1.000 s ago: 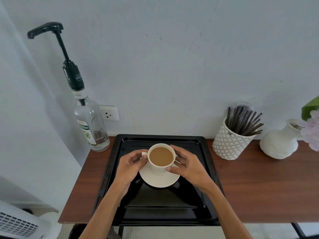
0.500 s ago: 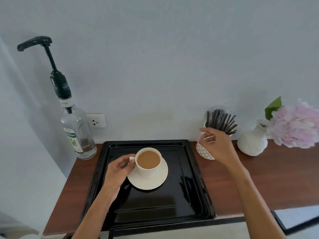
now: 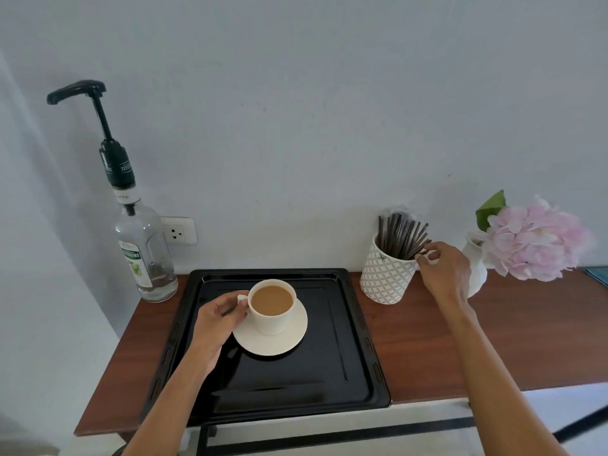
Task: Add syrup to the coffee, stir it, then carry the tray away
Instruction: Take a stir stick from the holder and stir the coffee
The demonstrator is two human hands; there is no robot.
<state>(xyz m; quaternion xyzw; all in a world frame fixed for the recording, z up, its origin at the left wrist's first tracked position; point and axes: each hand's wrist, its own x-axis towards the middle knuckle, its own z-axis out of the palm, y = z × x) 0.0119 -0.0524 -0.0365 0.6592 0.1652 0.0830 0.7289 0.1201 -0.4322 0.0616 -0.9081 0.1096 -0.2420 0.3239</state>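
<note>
A white cup (image 3: 271,307) of milky brown coffee stands upright on a white saucer (image 3: 270,337), and the saucer rests in the far half of a black tray (image 3: 355,363), a little left of its middle. The left hand (image 3: 217,324) reaches in from the left with its fingers pinched on the cup's small handle, thumb on top, the palm lying over the bare tray. The tray sits on a dark wooden table (image 3: 444,340), its near edge overhanging the table's front. At the table's far left corner, just beside the tray, stands a clear glass syrup bottle (image 3: 146,255) with a green label and a tall black pump (image 3: 98,126) whose spout points left; little liquid shows in the bottom. Behind it a white wall socket (image 3: 179,230) is set in the pale wall. To the right of the tray is a white patterned holder (image 3: 386,276) full of dark stir sticks (image 3: 399,235) fanned towards the right. The right hand (image 3: 444,268) is at the holder's right rim, thumb and forefinger closed on the tip of one stick. Close behind that hand stands a white vase (image 3: 477,258) holding a pink hydrangea (image 3: 533,241).
</note>
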